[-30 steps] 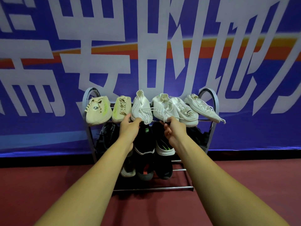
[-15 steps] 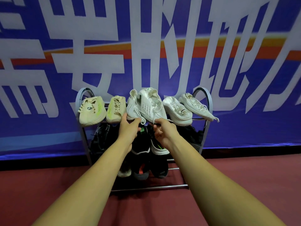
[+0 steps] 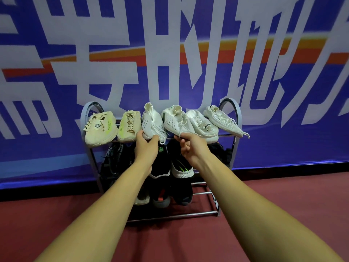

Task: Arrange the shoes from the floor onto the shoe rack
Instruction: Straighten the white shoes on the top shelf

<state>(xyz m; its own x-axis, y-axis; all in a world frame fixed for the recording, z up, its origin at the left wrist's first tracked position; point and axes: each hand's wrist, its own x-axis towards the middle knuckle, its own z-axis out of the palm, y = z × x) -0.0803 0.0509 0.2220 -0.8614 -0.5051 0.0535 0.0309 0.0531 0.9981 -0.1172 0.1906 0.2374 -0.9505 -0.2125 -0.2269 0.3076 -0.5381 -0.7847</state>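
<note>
A metal shoe rack stands against the blue banner wall. Its top shelf carries two beige shoes on the left, then several white shoes. My left hand grips the toe of a white knit shoe at the shelf's middle. Just to the right, my right hand pinches the toe of the neighbouring white shoe. Further right sit two more white lace-up shoes. Dark shoes fill the lower shelves, partly hidden by my arms.
The blue banner with big white characters hangs directly behind the rack. Red floor spreads in front of the rack and to both sides. The bottom rails at the rack's right side hold nothing.
The white shoe under my right hand has shifted and now lies beside the one in my left hand. Both hands stay at the toes of the two middle shoes.
</note>
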